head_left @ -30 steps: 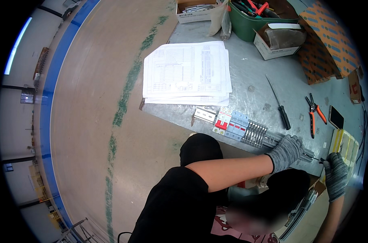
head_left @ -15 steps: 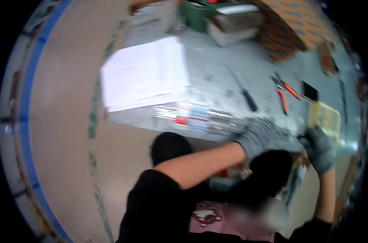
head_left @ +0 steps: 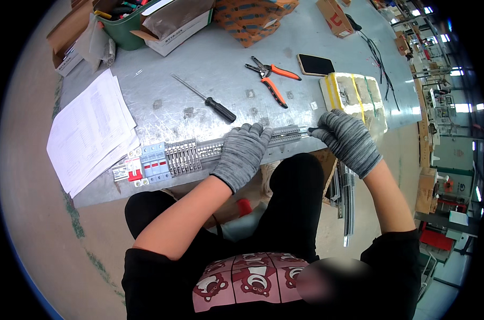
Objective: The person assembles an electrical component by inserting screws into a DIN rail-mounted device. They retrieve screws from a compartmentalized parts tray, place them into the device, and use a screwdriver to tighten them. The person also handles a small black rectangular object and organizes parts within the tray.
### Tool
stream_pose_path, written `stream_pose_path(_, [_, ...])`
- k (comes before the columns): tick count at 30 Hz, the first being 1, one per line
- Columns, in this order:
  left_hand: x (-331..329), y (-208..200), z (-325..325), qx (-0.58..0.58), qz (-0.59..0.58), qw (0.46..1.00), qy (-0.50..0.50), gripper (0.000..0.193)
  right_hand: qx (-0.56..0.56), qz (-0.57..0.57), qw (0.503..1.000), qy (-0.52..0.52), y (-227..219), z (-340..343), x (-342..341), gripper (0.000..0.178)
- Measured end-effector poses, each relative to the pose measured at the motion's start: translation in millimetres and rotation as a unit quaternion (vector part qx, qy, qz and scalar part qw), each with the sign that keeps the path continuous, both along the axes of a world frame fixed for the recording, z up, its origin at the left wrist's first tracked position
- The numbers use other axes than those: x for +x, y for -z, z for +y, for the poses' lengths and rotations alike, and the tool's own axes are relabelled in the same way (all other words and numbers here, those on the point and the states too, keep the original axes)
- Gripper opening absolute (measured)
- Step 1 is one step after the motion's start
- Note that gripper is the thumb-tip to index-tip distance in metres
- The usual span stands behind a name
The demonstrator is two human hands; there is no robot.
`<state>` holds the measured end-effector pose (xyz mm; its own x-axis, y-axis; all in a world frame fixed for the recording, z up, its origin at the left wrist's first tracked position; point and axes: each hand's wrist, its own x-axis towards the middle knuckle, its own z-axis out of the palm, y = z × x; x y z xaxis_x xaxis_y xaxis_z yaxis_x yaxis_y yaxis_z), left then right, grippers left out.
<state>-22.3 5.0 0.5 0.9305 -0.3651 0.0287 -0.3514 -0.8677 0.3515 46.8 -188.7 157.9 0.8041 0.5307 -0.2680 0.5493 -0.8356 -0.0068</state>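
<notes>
A DIN rail [head_left: 301,134] lies along the table's near edge. At its left end sit a red-and-white circuit breaker [head_left: 135,167] and a blue-grey modular device [head_left: 155,163] with red windows. A row of grey terminal blocks [head_left: 183,156] continues to the right, partly hidden under my left hand [head_left: 240,154]. That hand, in a grey knit glove, is closed over the row from above. My right hand [head_left: 349,142], gloved alike, pinches at the rail's right end. A small dark piece shows at its fingertips, too small to name.
Beyond the rail lie a screwdriver [head_left: 219,109], orange-handled pliers [head_left: 274,92] and a phone [head_left: 315,65]. A yellow-banded block of parts [head_left: 354,93] stands beside my right hand. Papers [head_left: 93,133] lie left; a green bin [head_left: 126,33] and open boxes [head_left: 178,34] stand behind. More rails [head_left: 348,208] hang below the edge.
The view has swung, and the blur is gone. My left hand stays on the terminal row. My right hand remains near the rail's right end, its fingers now plainly pinched there.
</notes>
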Motion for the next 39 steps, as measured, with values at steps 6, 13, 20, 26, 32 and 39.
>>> stream_pose_path(6, [0.2, 2.9, 4.9, 0.003, -0.006, 1.000, 0.000, 0.049, 0.127, 0.015, 0.992, -0.002, -13.1, -8.4, 0.9, 0.014])
stream_pose_path(13, [1.8, -2.4, 2.2, 0.005, 0.017, 1.000, 0.009, 0.047, 0.097, 0.016, 0.994, -0.043, -5.8, -11.5, -2.8, 0.011])
stream_pose_path(20, [1.0, 3.5, 2.1, 0.004, -0.004, 1.000, 0.001, 0.046, 0.098, 0.016, 0.994, -0.043, -1.0, -11.5, -2.2, 0.012])
stream_pose_path(26, [2.1, 0.2, 2.1, 0.006, 0.010, 1.000, 0.005, 0.047, 0.074, 0.004, 0.996, -0.043, -1.9, -6.5, -3.3, 0.012])
stream_pose_path(32, [2.7, -2.6, 2.7, 0.017, 0.026, 0.999, 0.011, 0.051, 0.028, -0.004, 0.999, -0.040, -1.0, -3.5, -5.6, 0.012])
stream_pose_path(39, [2.0, -1.7, 2.6, 0.012, 0.019, 1.000, 0.010, 0.051, 0.025, -0.003, 0.999, -0.029, -6.0, 1.7, -7.9, 0.013])
